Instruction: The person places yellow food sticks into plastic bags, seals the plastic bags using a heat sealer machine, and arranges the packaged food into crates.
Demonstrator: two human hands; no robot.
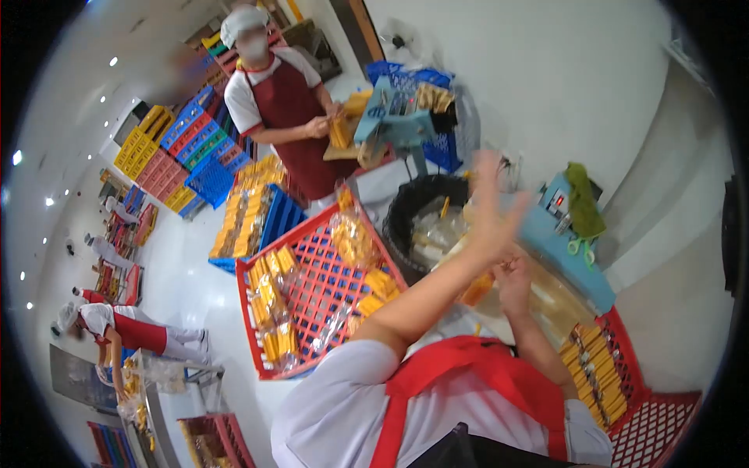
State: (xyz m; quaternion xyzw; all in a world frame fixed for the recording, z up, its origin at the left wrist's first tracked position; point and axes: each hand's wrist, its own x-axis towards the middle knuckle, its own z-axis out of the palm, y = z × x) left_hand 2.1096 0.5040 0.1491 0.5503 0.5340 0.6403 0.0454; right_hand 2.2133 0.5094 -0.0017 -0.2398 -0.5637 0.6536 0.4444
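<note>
1. Left hand [495,214]: up near the bin [396,226], kinda blurry, fingers splayed wide.
2. Right hand [513,282]: fingers curled right next to an orange pack [477,290]. Can't tell if they're gripping it.
3. That pack sits between the left forearm and right hand.
4. Red crate [324,273] off to the left, partly filled.

L hand [493,222] up, blurred, splayed; R hand [512,285] nr orange pk [477,289]. Red crate [316,281] w/ yellow pks [269,298].
</note>
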